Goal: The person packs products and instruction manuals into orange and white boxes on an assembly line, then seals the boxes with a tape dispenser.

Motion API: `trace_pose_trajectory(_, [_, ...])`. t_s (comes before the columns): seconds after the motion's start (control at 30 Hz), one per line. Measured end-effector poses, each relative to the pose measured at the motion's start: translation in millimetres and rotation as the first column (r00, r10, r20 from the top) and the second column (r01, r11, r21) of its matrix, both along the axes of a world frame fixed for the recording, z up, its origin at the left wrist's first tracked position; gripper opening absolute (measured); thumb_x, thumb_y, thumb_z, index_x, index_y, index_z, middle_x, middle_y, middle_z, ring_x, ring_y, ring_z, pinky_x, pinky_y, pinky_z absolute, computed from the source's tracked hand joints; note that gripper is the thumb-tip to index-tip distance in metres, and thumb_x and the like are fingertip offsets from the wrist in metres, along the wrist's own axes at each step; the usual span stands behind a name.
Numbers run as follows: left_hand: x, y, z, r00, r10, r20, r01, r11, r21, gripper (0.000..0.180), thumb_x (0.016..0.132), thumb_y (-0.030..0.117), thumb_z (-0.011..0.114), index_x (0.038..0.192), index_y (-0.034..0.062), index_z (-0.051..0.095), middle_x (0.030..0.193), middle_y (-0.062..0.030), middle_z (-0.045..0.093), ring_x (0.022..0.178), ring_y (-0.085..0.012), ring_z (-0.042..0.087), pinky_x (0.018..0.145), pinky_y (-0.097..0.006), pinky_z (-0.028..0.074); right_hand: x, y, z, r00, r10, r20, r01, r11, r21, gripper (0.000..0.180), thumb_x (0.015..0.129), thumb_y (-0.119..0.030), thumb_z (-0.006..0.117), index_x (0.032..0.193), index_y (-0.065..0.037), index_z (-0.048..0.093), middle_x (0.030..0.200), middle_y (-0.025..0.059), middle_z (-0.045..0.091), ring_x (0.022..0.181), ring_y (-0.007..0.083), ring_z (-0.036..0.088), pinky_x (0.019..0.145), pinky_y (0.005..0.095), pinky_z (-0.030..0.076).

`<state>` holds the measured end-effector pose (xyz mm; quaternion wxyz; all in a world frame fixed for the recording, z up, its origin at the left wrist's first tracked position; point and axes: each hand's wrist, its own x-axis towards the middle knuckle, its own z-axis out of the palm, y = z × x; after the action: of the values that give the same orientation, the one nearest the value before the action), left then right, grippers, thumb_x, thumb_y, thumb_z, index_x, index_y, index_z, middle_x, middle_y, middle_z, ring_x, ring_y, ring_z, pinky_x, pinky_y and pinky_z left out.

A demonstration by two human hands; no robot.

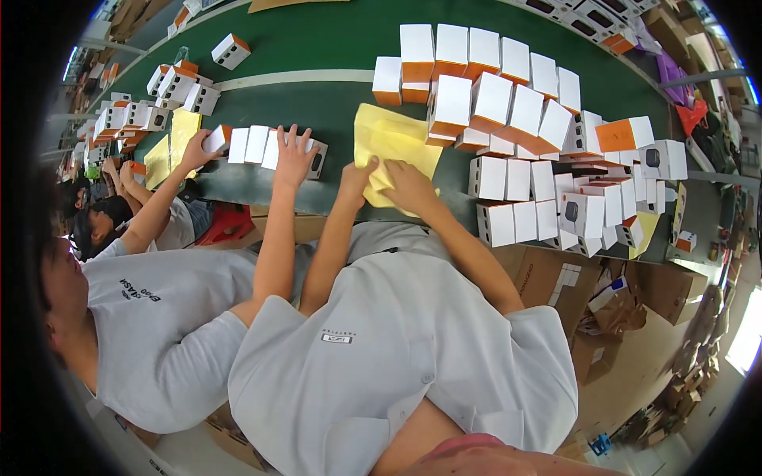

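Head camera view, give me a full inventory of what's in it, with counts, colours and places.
table: one, green, across the upper half
yellow sheet: one or more, yellow, front centre
right-side boxes: dozens, overlapping, white and orange
row of boxes: about five, mostly white, left of the sheet
left-side boxes: many, white and orange
other yellow sheets: at least two, yellow, left
cartons: several, brown, lower right
purple item: one, upper right
red item: one, beside it
nearest co-worker: one, grey shirt, left
left hand, right hand: bare, on the sheet
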<state>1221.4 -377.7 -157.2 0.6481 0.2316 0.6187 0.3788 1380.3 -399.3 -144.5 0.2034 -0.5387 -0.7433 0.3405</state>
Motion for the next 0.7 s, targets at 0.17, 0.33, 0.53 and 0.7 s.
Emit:
trace_pose_trajectory(0.17, [-15.9,11.1,-9.5,0.963,0.267,0.032,-0.266,0.964,-0.014,0.054,0.091,0.048,0.058,0.106,-0.004,0.062,0.091,-0.0135,0.068,0.081,-0.0254,0.066,0.071,-0.036,0.051,35.6,11.6,-0.7,0.94,-0.292,-0.174,0.256,0.945,-0.201,0.035,0.079,-0.031,0.068,0.086,0.003,0.064,0.072,0.0183,0.063,0.066,0.0354,0.062,0.063,0.041,0.048])
trace_pose_trajectory(0.33, [-33.0,13.5,0.9,0.601,-0.036,-0.799,0.225,0.966,0.126,0.034,0.084,0.027,0.067,0.105,0.0009,0.062,0.092,-0.0197,0.068,0.087,-0.0342,0.066,0.079,-0.042,0.05,73.7,2.3,18.1,0.36,-0.701,-0.616,0.438,0.71,-0.552,0.024,0.09,-0.012,0.06,0.107,0.005,0.064,0.089,0.0073,0.069,0.073,0.013,0.064,0.064,0.0278,0.051])
trace_pose_trajectory(0.53, [-39.9,11.2,-12.3,0.479,-0.077,-0.874,0.246,0.968,0.05,0.03,0.082,0.014,0.063,0.108,0.0013,0.056,0.096,-0.0263,0.065,0.096,-0.0439,0.062,0.082,-0.049,0.048,102.9,-22.4,44.0,-0.081,-0.757,-0.648,0.22,0.621,-0.752,0.03,0.092,-0.013,0.054,0.116,0.005,0.057,0.105,0.0109,0.066,0.089,0.0192,0.066,0.078,0.0313,0.053])
trace_pose_trajectory(0.7, [-29.7,1.4,2.2,0.514,-0.118,-0.85,0.192,0.981,-0.02,0.04,0.082,0.012,0.06,0.119,0.0006,0.05,0.108,-0.0286,0.062,0.1,-0.0476,0.058,0.085,-0.05,0.047,106.7,-40.7,52.8,-0.08,-0.75,-0.656,0.148,0.642,-0.752,0.037,0.095,-0.018,0.047,0.123,0.005,0.052,0.112,0.0121,0.063,0.099,0.0219,0.063,0.086,0.0333,0.051])
